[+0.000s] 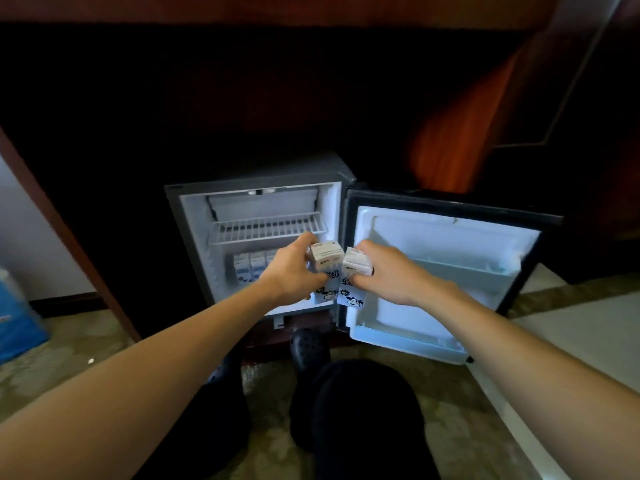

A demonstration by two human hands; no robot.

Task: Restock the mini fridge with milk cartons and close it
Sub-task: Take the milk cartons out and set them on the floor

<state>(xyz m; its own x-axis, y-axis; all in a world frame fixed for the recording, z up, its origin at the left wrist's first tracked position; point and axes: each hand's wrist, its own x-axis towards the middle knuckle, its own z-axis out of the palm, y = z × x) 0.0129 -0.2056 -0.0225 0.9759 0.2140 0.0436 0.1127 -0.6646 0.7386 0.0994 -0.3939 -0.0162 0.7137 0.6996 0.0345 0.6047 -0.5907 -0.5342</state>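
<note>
Cartons (pixel 325 258) inside curled fingers (pixel 364 246), side by side

Low in a dark cabinet (pixel 69 237), fridge (pixel 188 237) standing with door (pixel 446 237) swung wide to the right. Inside, up high, wire shelf (pixel 266 227) spanning wall to wall. Below, on the fridge's floor, cartons (pixel 250 266) upright, lined up side by side against the back. Out front, patterned carpet (pixel 79 341): blue pack (pixel 15 320) at far left, black shoe (pixel 309 348) planted just before the fridge.
</note>
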